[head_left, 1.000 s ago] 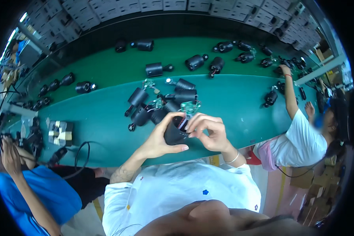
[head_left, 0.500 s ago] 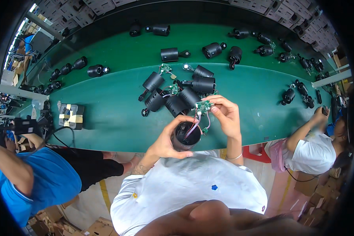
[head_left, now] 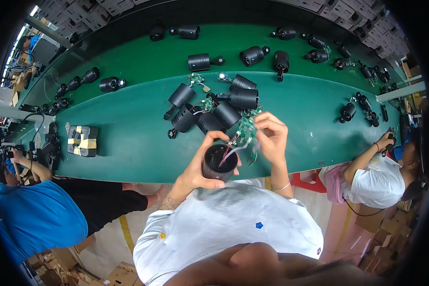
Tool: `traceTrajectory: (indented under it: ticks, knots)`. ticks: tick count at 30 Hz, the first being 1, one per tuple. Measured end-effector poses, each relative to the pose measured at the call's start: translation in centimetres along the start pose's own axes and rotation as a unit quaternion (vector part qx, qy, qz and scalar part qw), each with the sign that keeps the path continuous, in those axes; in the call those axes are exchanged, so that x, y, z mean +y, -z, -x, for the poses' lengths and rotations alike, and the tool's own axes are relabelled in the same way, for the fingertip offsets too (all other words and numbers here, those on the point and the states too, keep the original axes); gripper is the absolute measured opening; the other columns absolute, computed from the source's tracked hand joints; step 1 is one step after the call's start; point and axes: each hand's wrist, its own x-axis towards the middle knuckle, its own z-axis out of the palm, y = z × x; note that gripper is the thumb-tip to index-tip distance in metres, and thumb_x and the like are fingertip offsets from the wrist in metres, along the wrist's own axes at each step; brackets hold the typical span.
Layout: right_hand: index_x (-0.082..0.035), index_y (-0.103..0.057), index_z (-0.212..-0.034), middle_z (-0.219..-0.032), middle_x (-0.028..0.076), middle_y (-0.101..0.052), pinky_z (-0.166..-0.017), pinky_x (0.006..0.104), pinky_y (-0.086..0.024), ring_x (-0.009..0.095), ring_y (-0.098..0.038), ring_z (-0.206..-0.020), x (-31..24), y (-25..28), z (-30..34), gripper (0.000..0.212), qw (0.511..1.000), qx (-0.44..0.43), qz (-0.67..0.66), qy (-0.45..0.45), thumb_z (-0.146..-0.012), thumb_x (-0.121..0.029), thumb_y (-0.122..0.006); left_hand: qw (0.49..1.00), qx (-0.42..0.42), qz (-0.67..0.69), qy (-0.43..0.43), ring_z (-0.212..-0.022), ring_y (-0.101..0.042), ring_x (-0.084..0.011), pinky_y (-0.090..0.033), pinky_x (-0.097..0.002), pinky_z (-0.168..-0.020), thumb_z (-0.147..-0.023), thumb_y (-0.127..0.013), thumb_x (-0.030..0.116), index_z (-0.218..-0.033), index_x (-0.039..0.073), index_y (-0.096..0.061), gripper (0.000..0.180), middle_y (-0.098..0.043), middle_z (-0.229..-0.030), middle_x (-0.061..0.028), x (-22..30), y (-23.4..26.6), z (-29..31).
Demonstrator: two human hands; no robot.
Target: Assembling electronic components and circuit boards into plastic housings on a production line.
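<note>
My left hand (head_left: 195, 169) is wrapped round a black cylindrical housing (head_left: 210, 175), its open end facing up, just over the table's near edge. Red and pale wires (head_left: 229, 155) run out of the housing to a green circuit board (head_left: 246, 129). The board is pinched at its right side between the fingertips of my right hand (head_left: 273, 138), and it is smeared by motion. Below it hangs a smaller green piece (head_left: 253, 155), also blurred. Right beyond my hands lies a heap of similar black housings (head_left: 226, 113), some with green boards (head_left: 207, 104) dangling on wires.
More black housings (head_left: 199, 62) lie along the raised green strip at the back. Left on the green table (head_left: 128, 143) sits a dark block with cream tape (head_left: 83, 141). Co-workers sit on both sides, one in a blue shirt (head_left: 43, 214), one in white (head_left: 374, 183).
The circuit board has swung from a flat, sharp view to a tilted, blurred one. My left hand and the housing have shifted slightly left. The blue-shirted person's arm has moved away from me.
</note>
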Motion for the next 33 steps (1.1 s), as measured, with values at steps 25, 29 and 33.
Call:
traceTrajectory:
  ticks: [25, 29, 33]
  knots:
    - [-0.005, -0.063, -0.077, -0.070, 0.000, -0.057, -0.050, 0.0191, -0.035, 0.007, -0.042, -0.050, 0.8, -4.5, -0.2, 0.015, 0.945, -0.063, -0.236, -0.220, -0.092, -0.007, -0.059, 0.973, -0.072, -0.195, -0.100, -0.104, -0.060, -0.0298, -0.046, -0.0407, -0.095, -0.057, -0.082, 0.007, -0.133, 0.004, -0.032, 0.091, -0.058, -0.119, -0.0170, -1.3, -0.1, -0.6]
    - [-0.005, -0.062, -0.089, -0.079, 0.003, -0.062, -0.054, 0.0171, -0.041, 0.006, -0.047, -0.053, 0.4, -5.3, 1.4, 0.004, 0.865, -0.013, -0.416, -0.279, -0.091, -0.008, -0.061, 0.989, -0.007, -0.094, -0.116, -0.106, -0.060, -0.0287, -0.044, -0.0396, -0.097, -0.060, -0.080, 0.009, -0.133, 0.003, -0.033, 0.087, -0.060, -0.118, -0.0159, -1.9, 0.0, -0.6]
    - [-0.004, -0.061, -0.098, -0.088, 0.006, -0.065, -0.063, 0.0184, -0.047, 0.008, -0.054, -0.061, 0.8, -5.2, 1.8, 0.009, 0.776, -0.013, -0.543, -0.319, -0.089, -0.007, -0.063, 0.993, 0.021, -0.022, -0.113, -0.107, -0.059, -0.0278, -0.044, -0.0386, -0.097, -0.062, -0.079, 0.011, -0.133, 0.003, -0.033, 0.085, -0.060, -0.118, -0.0163, -2.3, 0.2, -0.8]
